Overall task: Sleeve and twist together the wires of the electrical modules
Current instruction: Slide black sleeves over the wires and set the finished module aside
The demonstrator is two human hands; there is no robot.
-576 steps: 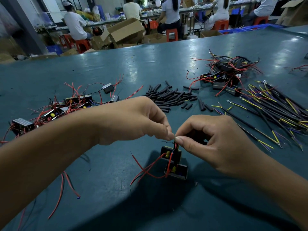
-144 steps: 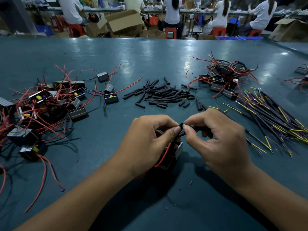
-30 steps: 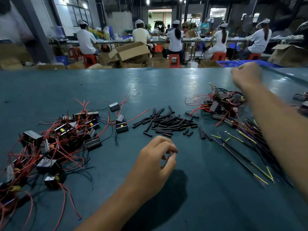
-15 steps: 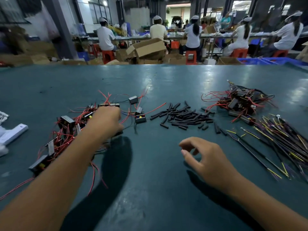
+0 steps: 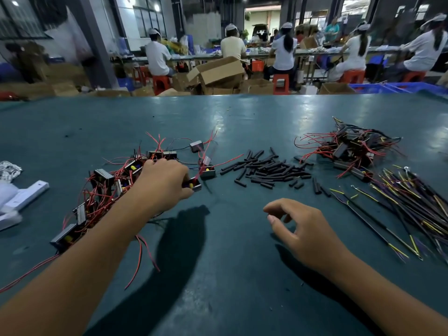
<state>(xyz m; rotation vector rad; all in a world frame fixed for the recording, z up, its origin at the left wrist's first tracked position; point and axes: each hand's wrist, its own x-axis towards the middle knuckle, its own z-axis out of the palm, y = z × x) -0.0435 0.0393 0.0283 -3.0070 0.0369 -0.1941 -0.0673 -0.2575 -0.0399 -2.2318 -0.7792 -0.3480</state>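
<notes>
One small black module [image 5: 194, 185] with a yellow part inside sits at the near right edge of the left-hand heap, and the left hand [image 5: 162, 181] reaches over it, fingers curled down around it so that its fingertips close on the module's near side. Red wires [image 5: 101, 192] trail from that heap of modules [image 5: 104, 180], which spreads across the table's left side beneath and beside the left forearm. Another loose module [image 5: 208, 172] lies just beside the gripped one, farther back and to the right. The right hand [image 5: 300, 229] hovers near the middle of the table, well apart from the left, its fingers loosely curled and holding nothing. Between and beyond the hands lies a scatter of short black sleeves [image 5: 264, 169]. Farther right a second tangle of modules and red wires [image 5: 349, 149] is piled, and near it a sheaf of long black leads with yellow tips [image 5: 409, 202] fans toward the right edge. All of it rests on the dark teal table [image 5: 230, 275]. White objects [image 5: 19, 197] sit at the far left. Behind the table, seated workers [image 5: 157, 55] face away among cardboard boxes [image 5: 218, 70].
</notes>
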